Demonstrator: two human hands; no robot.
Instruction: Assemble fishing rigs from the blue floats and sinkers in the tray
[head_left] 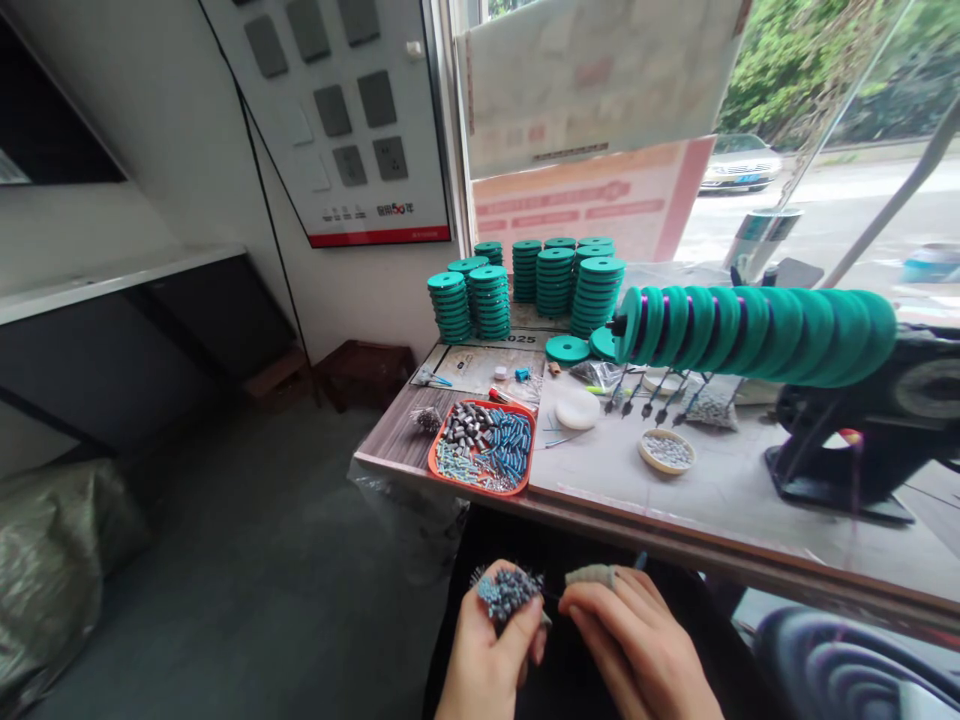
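Over my lap, my left hand [499,635] is closed around a dense bundle of small blue-grey pieces [511,592] with thin wire-like ends sticking out. Close beside it on the right, my right hand [637,630] has its fingers pinched together, with a finger covering [592,575] on one finger. A thin dark strand seems to run between the two hands. Behind the right hand's knuckles a small blue tip [640,560] pokes out; its kind is unclear. On the table ahead, an orange tray [433,462] holds blue, silver and pale small parts.
Stacks of green discs [555,280] stand at the back of the table. At right, a black stand [840,450] carries a row of green discs [757,335] with threads hanging down. A round dish [666,470] of grey pellets and a white disc [577,410] lie nearer.
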